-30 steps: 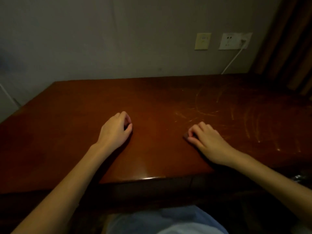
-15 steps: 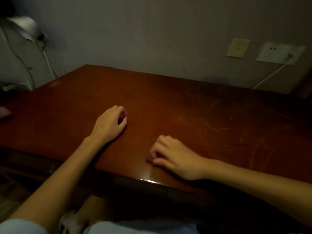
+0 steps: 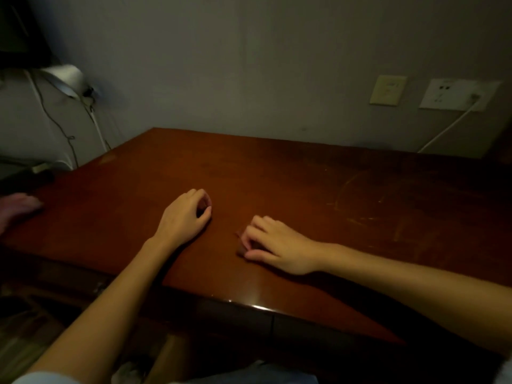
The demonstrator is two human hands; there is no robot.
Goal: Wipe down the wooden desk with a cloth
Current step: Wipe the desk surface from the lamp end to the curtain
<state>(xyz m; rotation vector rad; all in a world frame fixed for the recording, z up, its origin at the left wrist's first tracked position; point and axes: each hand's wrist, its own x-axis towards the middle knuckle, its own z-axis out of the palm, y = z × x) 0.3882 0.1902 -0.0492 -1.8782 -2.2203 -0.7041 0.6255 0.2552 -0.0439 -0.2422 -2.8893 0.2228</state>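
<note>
- The right hand lies knuckles-up on the desk, fingers curled down over a small dark cloth. Only a scrap of the cloth shows past the fingertips, with the thumb tucked along its near side.
- Over the last second this hand has slid left across the wood, taking the cloth with it. It started well apart from the left hand and is now near it, though not touching.
- The left hand rests on the desk with fingers loosely curled and the thumb against the forefinger. It holds nothing (as far as the dim light lets me judge). It has kept its spot on the desk while the other hand came towards it.
- The pale streaks lie to the right of the right hand, on the stretch it has just crossed. I cannot tell whether they are wipe marks or scratches.
- My reading is that one leftward stroke is partly done. The middle and left of the desk, out to the far edge, seem not yet wiped.
- The resting left hand sits in the path of the stroke, so it would probably need to lift or shift.
- The view has swung left. A pink thing now shows at the desk's left end, with a lamp above it. The socket and its cable sit at the right of the frame.
</note>
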